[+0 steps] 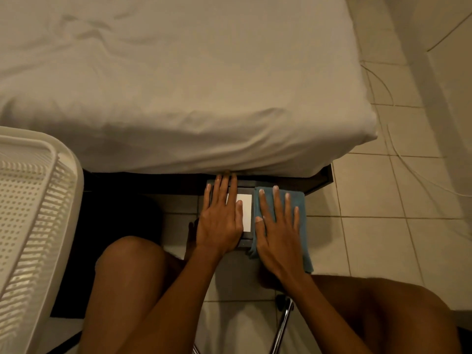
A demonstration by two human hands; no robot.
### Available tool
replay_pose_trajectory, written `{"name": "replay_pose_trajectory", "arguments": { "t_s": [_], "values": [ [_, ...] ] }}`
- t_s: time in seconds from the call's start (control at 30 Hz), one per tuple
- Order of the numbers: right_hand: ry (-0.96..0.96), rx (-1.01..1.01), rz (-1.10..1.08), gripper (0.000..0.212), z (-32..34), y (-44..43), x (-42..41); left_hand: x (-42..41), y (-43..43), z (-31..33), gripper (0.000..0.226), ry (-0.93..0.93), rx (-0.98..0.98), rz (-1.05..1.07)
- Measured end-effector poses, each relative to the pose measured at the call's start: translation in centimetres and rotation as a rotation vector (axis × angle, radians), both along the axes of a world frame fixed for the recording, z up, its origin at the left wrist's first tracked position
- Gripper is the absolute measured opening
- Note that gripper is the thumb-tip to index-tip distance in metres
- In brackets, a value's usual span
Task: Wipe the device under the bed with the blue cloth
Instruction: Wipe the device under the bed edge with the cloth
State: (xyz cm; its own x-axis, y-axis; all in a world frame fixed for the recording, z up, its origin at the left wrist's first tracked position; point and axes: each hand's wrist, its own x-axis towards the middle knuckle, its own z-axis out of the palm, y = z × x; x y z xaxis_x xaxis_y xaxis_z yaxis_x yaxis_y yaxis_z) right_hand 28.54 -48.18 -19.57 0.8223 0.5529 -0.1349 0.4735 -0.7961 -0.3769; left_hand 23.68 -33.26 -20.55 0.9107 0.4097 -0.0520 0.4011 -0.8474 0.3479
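A dark device [245, 213] with a white panel on top sits on the tiled floor [370, 226] at the edge of the bed [178, 85], its far end reaching under the mattress overhang. The left hand [221, 221] lies flat on the left part of the device, fingers spread and straight, fingertips touching the shadowed gap beneath the bed; it grips nothing. The right hand [279, 233] presses flat, fingers splayed, on the blue cloth [297, 208], which is folded and covers the right side of the device, its near edge hanging toward the floor. The two hands lie side by side, close but not touching, with the white panel showing between them. The person's bare knees frame the lower part of the view. A white perforated basket [30, 213] stands at the left, near the bed's side. A chrome chair leg [282, 325] shows between the knees.
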Motion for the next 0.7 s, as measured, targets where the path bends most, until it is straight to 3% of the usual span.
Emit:
{"name": "replay_pose_trajectory", "arguments": {
  "t_s": [0.53, 0.7],
  "values": [
    [0.006, 0.013, -0.04, 0.06, 0.6, 1.8, 3.0, 0.0, 0.0, 0.1, 0.061, -0.009, 0.017, -0.002],
    [0.011, 0.012, -0.032, 0.061, 0.2, 0.3, -0.3, 0.1, -0.1, 0.4, 0.062, -0.01, -0.011, 0.012]
  ]
}}
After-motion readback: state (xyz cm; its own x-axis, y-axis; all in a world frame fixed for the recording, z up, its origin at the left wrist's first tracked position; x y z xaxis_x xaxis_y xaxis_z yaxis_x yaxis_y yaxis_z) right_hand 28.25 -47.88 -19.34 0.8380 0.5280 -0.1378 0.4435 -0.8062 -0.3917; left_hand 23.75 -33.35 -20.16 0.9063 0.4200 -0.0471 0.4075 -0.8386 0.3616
